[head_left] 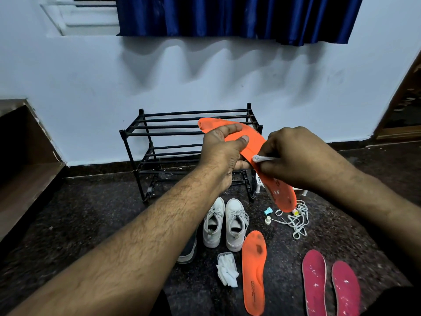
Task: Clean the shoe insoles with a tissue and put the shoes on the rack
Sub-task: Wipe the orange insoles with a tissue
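1. Holding an orange insole (255,142) up in front of the rack (182,133), the left hand (218,151) is gripping it near the middle, thumb over the top face, fingers behind.
2. Pinching a folded tissue (262,158), the right hand (296,156) is pressing it onto the same insole; its grip is closed on the tissue.
3. Standing empty against the wall, the black rack is sitting on the dark floor (91,224).
4. Sitting side by side before the rack, two white shoes (224,222) are pointing toes away from the person.
5. Lying just right of the shoes, a second orange insole (254,272) is showing dark stains.
6. Lying further right, two red insoles (330,286) are speckled white.
7. Resting beside the shoes, a tissue pack (226,267) is lying open.
8. Lying loose near the rack's right foot are white laces (296,217).
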A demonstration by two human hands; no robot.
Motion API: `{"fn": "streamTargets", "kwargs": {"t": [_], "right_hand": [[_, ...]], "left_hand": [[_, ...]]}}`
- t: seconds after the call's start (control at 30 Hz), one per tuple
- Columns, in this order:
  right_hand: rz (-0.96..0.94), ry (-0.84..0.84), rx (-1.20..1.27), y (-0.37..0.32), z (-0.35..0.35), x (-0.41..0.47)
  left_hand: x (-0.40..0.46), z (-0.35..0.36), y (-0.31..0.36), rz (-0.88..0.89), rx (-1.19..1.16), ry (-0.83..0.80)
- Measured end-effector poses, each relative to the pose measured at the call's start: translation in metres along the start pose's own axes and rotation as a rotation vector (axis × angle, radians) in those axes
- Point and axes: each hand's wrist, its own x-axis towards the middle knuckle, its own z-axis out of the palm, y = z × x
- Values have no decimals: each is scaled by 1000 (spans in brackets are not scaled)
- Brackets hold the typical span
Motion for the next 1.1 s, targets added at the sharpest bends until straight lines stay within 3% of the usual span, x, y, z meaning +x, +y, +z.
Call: {"fn": "streamTargets", "kwargs": {"t": [0.2, 0.47, 0.6, 0.73, 0.8, 0.87, 0.93, 1.1], "right_hand": [[-4, -92, 17, -1, 0, -7], [14, 282, 246, 19, -13, -2], [-96, 134, 216, 13, 0, -1], [-149, -126, 272, 8, -4, -5], [-126, -75, 354, 9, -8, -5], [-98, 170, 367, 12, -7, -2], [-113, 272, 284, 12, -1, 2], [-355, 28, 44, -5, 22, 1]], "left_hand": [[4, -1, 7, 12, -39, 64], [4, -2, 9, 43, 52, 43], [1, -1, 11, 54, 54, 24], [1, -7, 15, 52, 67, 61], [2, -9, 15, 60, 97, 44], [0, -9, 15, 57, 150, -20], [-3, -5, 15, 40, 170, -74], [-4, -4, 19, 20, 128, 18]]}}
